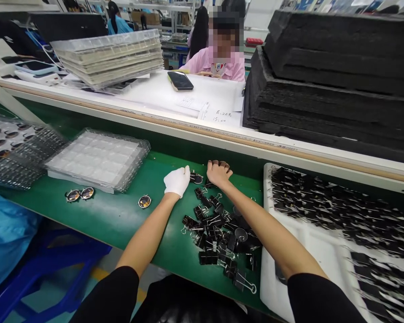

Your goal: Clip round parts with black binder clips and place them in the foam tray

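My left hand (175, 181), in a white glove, is closed at the middle of the green bench. A black binder clip with a dark round piece (196, 178) sticks out at its right side, and the fingers seem to grip it. Close by on the right is my bare right hand (219, 172), fingers curled, their tips hidden. A dark clip edge shows beneath its left side. Below both hands lies a loose pile of black binder clips (215, 224) with wire handles, some dark round pieces among them. A single round lens (144, 201) rests left of my left forearm.
Sunglasses (80, 194) lie on the green bench (121, 220) before a clear compartment tray (94, 159). Stacked trays of lenses (13, 148) stand far left. At right is a white foam tray (267, 269) with rows of black clips. Black foam blocks (333, 103) and a phone (180, 81) occupy the shelf; a person sits beyond.
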Demonstrator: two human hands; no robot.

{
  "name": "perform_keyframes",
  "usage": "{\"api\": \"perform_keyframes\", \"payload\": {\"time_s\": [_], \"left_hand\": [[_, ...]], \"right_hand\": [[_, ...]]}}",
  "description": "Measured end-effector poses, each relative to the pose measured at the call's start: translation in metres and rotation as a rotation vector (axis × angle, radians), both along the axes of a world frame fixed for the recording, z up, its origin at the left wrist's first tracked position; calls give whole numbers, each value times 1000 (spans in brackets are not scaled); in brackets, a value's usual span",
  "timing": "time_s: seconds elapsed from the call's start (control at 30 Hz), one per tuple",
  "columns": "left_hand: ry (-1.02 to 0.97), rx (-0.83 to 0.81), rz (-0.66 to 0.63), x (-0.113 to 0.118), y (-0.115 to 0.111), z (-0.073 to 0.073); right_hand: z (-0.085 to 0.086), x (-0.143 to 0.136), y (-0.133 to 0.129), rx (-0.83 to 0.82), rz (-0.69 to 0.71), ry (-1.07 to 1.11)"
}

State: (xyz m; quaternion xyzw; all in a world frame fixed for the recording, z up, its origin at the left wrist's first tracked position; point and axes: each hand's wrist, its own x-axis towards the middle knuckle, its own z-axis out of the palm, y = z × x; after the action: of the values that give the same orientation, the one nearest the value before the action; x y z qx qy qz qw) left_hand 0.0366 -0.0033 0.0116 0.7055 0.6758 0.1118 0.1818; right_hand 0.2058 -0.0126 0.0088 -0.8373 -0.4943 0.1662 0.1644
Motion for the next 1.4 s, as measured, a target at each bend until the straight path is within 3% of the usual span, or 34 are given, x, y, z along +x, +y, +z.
{"api": "perform_keyframes", "payload": {"time_s": [0.13,0.37,0.9,1.23,1.4], "left_hand": [[-13,-52,-17,-1,3,0],[-32,-65,-53,8,4,-3],[1,1,-92,22,-5,-13],[-41,122,-95,13,-11,-14],[-178,179,-41,6,-8,-18]], "right_hand": [[-15,7,-6,2,-74,-3],[-28,13,-8,66,-112,-2],[-33,15,-7,80,-126,-21],[-19,10,-12,133,-126,130],[5,18,-15,202,-88,232]]}}
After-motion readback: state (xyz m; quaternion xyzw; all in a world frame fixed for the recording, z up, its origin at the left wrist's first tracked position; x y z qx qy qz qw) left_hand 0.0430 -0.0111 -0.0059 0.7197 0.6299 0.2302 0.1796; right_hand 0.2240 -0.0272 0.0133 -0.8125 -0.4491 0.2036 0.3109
